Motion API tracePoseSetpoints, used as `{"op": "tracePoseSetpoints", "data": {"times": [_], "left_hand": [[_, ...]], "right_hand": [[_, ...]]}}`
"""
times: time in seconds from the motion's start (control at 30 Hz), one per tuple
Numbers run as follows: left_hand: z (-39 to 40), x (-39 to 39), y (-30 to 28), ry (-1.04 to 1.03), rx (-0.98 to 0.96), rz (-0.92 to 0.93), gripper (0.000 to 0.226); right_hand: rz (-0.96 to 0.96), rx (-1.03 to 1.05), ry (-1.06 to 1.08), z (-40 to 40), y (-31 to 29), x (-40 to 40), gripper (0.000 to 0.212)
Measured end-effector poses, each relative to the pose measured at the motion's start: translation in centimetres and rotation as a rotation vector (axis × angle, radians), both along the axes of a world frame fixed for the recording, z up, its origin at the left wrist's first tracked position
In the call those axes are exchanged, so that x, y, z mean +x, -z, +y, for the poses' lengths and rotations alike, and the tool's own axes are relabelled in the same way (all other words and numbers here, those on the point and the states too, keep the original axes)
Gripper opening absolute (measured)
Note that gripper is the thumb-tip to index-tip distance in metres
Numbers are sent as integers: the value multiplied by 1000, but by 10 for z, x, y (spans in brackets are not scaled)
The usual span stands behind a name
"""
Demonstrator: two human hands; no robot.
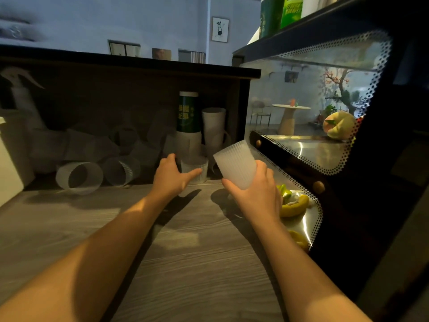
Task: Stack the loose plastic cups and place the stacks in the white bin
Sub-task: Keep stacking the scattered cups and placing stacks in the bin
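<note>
The right hand (257,191) grips a ribbed cup (235,165) upside down; the left hand (171,176), fingers spread, reaches a standing cup (194,169). A clumsy grab could topple the tall stacks (189,126) just behind

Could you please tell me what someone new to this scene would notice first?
The right hand holds a ribbed cup upside down at centre right, while the left hand reaches for another cup on the counter. Behind them, loose cups lie jumbled under a dark shelf, and a display case with fruit stands on the right.
</note>
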State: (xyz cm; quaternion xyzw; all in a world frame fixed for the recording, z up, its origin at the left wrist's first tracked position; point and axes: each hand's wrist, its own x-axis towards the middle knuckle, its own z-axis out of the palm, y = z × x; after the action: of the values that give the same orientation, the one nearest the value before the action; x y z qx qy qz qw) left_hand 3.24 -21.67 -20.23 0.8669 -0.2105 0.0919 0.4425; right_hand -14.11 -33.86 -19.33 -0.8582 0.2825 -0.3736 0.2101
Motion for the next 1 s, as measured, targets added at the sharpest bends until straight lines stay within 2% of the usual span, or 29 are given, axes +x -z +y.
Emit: {"op": "tracePoseSetpoints", "data": {"times": [0.1, 0.2, 0.37, 0.5, 0.73, 0.87, 1.0], "left_hand": [[-17, 6, 1, -53, 51, 24, 102], [-29, 6, 10, -76, 13, 19, 96], [-30, 7, 14, -62, -125, -1, 87], [-25, 2, 12, -57, -248, 51, 77], [-12, -9, 5, -38, -499, 110, 75], [-8, -19, -6, 16, -565, 107, 72], [3, -30, -23, 98, -713, 94, 57]], "right_hand": [[15, -6, -3, 0, 0, 0, 77], [16, -11, -8, 0, 0, 0, 79], [21, -5, -4, -4, 2, 2, 79], [20, -7, -9, -4, 3, 1, 80], [27, -45, -26, 1, 4, 3, 82], [43, -73, -47, 3, 4, 2, 81], [63, -117, -72, 4, 5, 3, 76]]}}
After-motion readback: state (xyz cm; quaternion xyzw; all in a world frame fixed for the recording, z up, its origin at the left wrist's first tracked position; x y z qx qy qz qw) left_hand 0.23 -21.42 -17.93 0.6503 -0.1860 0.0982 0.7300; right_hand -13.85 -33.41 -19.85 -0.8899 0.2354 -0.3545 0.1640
